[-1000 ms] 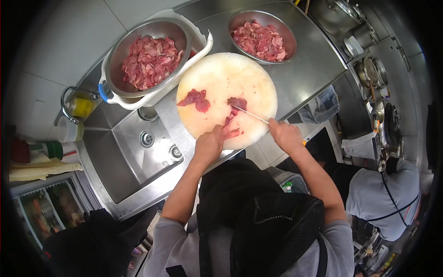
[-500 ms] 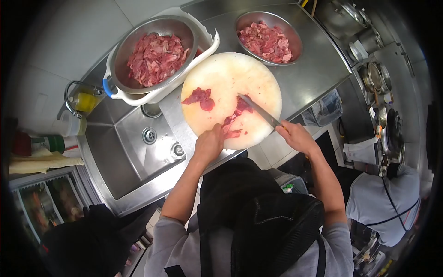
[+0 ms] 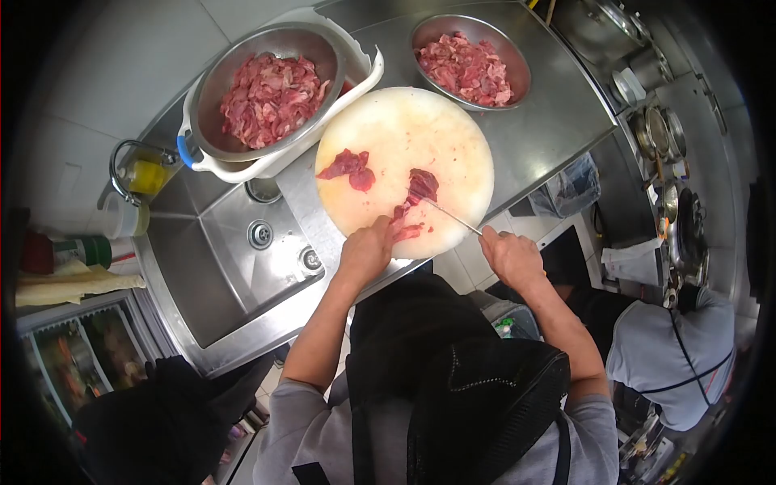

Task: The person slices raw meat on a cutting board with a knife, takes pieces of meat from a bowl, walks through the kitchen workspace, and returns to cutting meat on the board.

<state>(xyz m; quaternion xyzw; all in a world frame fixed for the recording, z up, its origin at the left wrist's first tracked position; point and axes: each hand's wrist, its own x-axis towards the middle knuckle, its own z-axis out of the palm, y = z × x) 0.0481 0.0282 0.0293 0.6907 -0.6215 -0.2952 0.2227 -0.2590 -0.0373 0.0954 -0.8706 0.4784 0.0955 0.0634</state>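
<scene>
I recorded strong light across the round board [image 3: 396, 129], its surface near overexposed. The knife [image 3: 454, 217] showed as a thin, pale line. I noted glare along the rim of the steel sink [image 3: 259, 327]. Lens distortion curved the counter [image 3: 550, 121], and black vignetting swallowed the corners. Pans [image 3: 687, 234] at far right looked dim and soft, possibly out of focus.

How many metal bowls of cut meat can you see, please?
2: the larger bowl over the white tub, left of the cutting board, and the smaller bowl on the steel counter, beyond the board's right side. The tub might hide another.
</scene>
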